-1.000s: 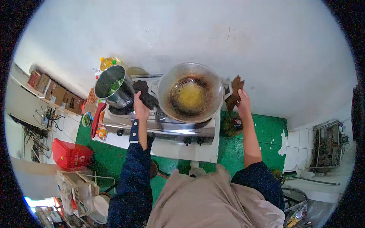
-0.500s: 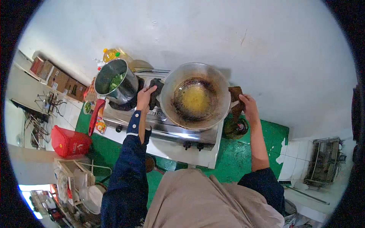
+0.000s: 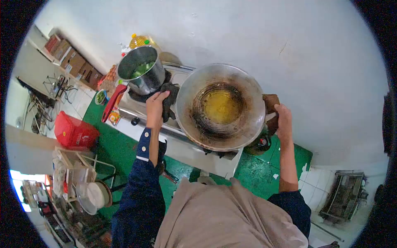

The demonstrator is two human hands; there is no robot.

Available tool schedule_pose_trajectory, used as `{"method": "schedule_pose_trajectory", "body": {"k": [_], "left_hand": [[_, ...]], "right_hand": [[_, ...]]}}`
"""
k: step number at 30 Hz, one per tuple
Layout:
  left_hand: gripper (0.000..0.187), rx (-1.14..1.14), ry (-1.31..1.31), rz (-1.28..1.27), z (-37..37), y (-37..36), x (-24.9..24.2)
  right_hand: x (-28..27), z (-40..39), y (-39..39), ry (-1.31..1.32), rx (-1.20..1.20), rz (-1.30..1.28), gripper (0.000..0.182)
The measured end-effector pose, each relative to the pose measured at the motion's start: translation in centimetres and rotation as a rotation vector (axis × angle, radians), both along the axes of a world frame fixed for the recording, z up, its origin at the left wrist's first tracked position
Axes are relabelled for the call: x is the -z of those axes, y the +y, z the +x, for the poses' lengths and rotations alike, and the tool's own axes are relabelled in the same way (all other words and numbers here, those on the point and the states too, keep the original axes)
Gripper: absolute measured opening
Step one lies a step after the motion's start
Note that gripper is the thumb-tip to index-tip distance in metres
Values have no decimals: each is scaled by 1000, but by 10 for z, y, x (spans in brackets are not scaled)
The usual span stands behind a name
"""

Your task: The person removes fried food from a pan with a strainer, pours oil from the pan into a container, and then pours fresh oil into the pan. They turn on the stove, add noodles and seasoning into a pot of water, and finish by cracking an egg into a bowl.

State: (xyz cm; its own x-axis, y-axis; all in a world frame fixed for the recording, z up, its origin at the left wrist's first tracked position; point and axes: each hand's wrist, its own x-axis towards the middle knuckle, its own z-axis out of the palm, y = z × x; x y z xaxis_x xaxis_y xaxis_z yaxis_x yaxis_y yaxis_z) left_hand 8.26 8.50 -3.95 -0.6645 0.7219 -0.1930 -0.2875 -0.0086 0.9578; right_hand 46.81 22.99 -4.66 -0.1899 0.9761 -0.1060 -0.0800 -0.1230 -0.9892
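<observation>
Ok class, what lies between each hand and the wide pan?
In the head view, a dark cloth lies between the left hand and the wide pan, and a brown cloth between the right hand and the wide pan.

Left hand and right hand both closed in a grip, the 2 set well apart.
The left forearm runs up and forward, covered nearly to the left wrist by a dark left sleeve; the back of that hand shows, its thumb pointing inward. The right forearm, bare below a dark right sleeve, also stretches forward. The right hand's thumb side turns inward, its fingertips largely hidden.
</observation>
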Motion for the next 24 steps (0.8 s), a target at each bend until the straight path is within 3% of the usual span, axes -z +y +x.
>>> {"method": "schedule_pose_trajectory", "body": {"k": [8, 14, 17, 18, 21, 24], "left_hand": [[14, -125, -67, -33, 10, -159, -6], [12, -241, -60, -73, 7, -312, 7], [10, -340, -59, -115, 7, -389, 24], [10, -376, -68, -137, 7, -415, 31], [9, -467, -98, -169, 3, -483, 63], [11, -530, -157, -145, -7, -549, 118]], "right_hand": [[-38, -17, -94, -167, -70, -5, 23], [-20, -49, -198, -218, -211, -119, 23], [13, -69, -251, -279, -277, -61, 23], [27, -77, -267, -190, -327, -132, 23], [58, -107, -317, -161, -484, -26, 22], [107, -138, -361, -125, -576, -164, 20]]}}
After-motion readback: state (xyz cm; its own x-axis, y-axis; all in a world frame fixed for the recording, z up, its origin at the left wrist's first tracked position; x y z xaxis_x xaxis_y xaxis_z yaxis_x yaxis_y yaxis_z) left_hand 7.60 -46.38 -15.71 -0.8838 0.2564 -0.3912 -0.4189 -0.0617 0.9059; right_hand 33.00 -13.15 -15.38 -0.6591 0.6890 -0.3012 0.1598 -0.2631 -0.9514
